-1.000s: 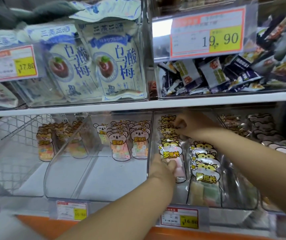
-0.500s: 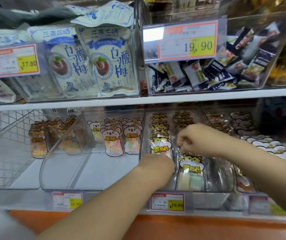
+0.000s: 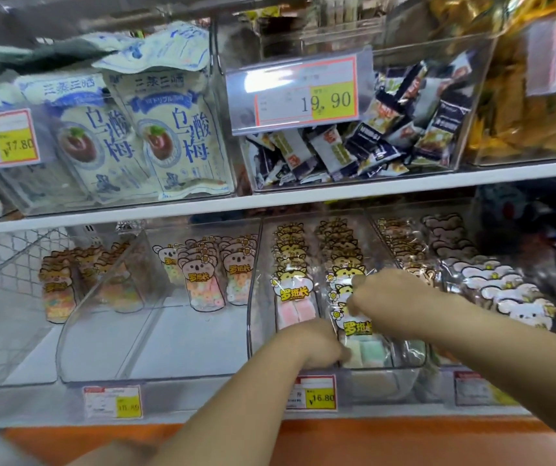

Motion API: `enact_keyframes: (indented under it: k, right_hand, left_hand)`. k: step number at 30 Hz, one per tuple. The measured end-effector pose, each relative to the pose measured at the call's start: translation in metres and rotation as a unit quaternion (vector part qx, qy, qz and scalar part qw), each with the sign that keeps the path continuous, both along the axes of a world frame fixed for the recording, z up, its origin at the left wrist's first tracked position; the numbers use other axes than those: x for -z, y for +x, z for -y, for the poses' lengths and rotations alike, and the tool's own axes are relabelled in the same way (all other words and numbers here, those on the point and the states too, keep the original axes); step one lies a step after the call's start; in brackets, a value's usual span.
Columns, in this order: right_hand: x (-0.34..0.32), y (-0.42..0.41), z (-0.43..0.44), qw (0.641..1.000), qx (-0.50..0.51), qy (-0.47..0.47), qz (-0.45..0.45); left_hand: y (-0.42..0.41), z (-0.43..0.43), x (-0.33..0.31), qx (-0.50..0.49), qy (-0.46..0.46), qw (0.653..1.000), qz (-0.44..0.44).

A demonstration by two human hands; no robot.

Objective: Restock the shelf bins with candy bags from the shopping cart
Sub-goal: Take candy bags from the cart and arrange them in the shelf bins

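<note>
Pinching a clear yellow-cat candy bag (image 3: pixel 367 351) in the transparent plastic bin (image 3: pixel 407 359), the right hand (image 3: pixel 391 307) is curled; the left hand (image 3: pixel 310 344) is curled too, its hold I cannot tell.

Retail shop, snack aisle. White shelves (image 3: pixel 303 196) carry clear plastic bins (image 3: pixel 155 371) of packaged candy. Red-and-yellow price tags (image 3: pixel 306 95) upper centre and along the bottom edge.

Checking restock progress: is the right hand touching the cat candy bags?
Touching. Head view shows the right hand pinching the clear tops of the cat candy bags.
</note>
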State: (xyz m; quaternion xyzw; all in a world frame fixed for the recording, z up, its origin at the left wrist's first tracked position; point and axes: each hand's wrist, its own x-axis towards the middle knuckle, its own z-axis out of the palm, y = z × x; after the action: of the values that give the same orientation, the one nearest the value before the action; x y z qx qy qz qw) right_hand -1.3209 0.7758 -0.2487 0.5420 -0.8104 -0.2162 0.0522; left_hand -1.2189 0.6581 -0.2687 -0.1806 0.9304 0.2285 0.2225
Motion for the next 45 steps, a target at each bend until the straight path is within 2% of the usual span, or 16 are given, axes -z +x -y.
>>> enact_keyframes:
  k: [4, 7, 10, 13, 17, 20, 23, 26, 29, 32, 34, 37, 41, 43, 45]
  right_hand:
    - [0.003, 0.001, 0.002, 1.0, 0.009, -0.006, -0.027]
    - [-0.004, 0.007, 0.005, 0.999, 0.025, -0.03, -0.002]
    - [-0.022, 0.023, 0.009, 0.995, 0.033, -0.08, 0.044]
    - [-0.043, 0.05, 0.018, 0.977, 0.023, -0.179, 0.114]
    - [-0.064, 0.101, 0.049, 0.922, -0.033, -0.305, 0.236]
    - [-0.073, 0.147, 0.092, 0.887, -0.094, -0.317, 0.321]
    - [-0.074, 0.198, 0.145, 0.871, -0.164, -0.285, 0.366]
    - [-0.065, 0.25, 0.2, 0.859, -0.213, -0.242, 0.398]
    - [-0.046, 0.301, 0.252, 0.831, -0.257, -0.211, 0.445]
    - [-0.03, 0.354, 0.293, 0.788, -0.329, -0.215, 0.473]
    - [-0.021, 0.382, 0.318, 0.774, -0.372, -0.209, 0.467]
    - [-0.007, 0.405, 0.35, 0.802, -0.394, -0.145, 0.425]
    - [-0.001, 0.409, 0.37, 0.854, -0.426, -0.07, 0.29]
    - [-0.004, 0.412, 0.37, 0.86, -0.426, -0.062, 0.275]
    - [-0.006, 0.418, 0.365, 0.862, -0.406, -0.061, 0.298]
  left_hand:
    - [0.004, 0.003, 0.003, -0.011, 0.022, 0.999, -0.022]
    - [0.013, 0.005, -0.011, 0.004, 0.01, 0.999, -0.042]
    - [0.036, 0.01, -0.027, -0.001, 0.04, 0.988, -0.151]
    - [0.082, 0.024, -0.044, -0.018, 0.096, 0.959, -0.265]
    - [0.162, 0.059, -0.066, -0.09, 0.135, 0.901, -0.402]
    - [0.227, 0.092, -0.072, -0.17, 0.125, 0.864, -0.457]
    - [0.289, 0.129, -0.065, -0.241, 0.064, 0.837, -0.488]
    - [0.354, 0.157, -0.051, -0.3, -0.024, 0.822, -0.484]
    - [0.419, 0.177, -0.039, -0.344, -0.174, 0.802, -0.456]
    - [0.473, 0.187, -0.032, -0.366, -0.335, 0.777, -0.388]
    - [0.502, 0.19, -0.027, -0.399, -0.391, 0.759, -0.335]
    - [0.524, 0.192, -0.019, -0.452, -0.439, 0.728, -0.27]
    - [0.529, 0.193, -0.019, -0.478, -0.461, 0.702, -0.257]
    - [0.533, 0.191, -0.023, -0.478, -0.467, 0.698, -0.259]
    - [0.54, 0.189, -0.023, -0.475, -0.459, 0.696, -0.281]
